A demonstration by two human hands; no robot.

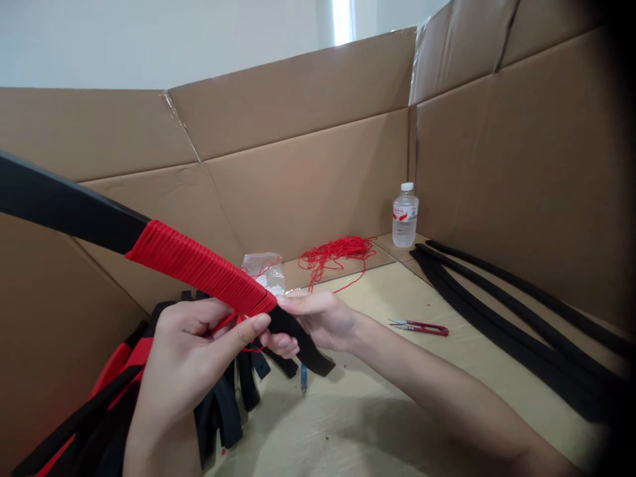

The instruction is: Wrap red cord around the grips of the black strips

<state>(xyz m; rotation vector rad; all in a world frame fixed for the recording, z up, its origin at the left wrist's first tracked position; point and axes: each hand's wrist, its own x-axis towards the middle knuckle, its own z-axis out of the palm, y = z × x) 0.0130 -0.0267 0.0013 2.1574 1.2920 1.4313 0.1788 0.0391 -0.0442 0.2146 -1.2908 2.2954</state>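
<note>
A long black strip (64, 205) runs up to the left, and its middle is tightly wound with red cord (199, 266). My left hand (193, 351) pinches the wound section at its lower end, where a loose length of red cord (243, 331) trails. My right hand (313, 321) grips the bare black part just past the winding, and its fingers curl beneath the strip. The black tail of the strip (303, 341) sticks out beyond my right hand.
Several black and red strips (223, 411) hang in a heap at lower left. Beyond lie a red cord tangle (338, 255), a plastic bag (263, 273), a water bottle (405, 215), red-handled snips (420, 327) and long black strips (517, 324), inside cardboard walls (298, 185).
</note>
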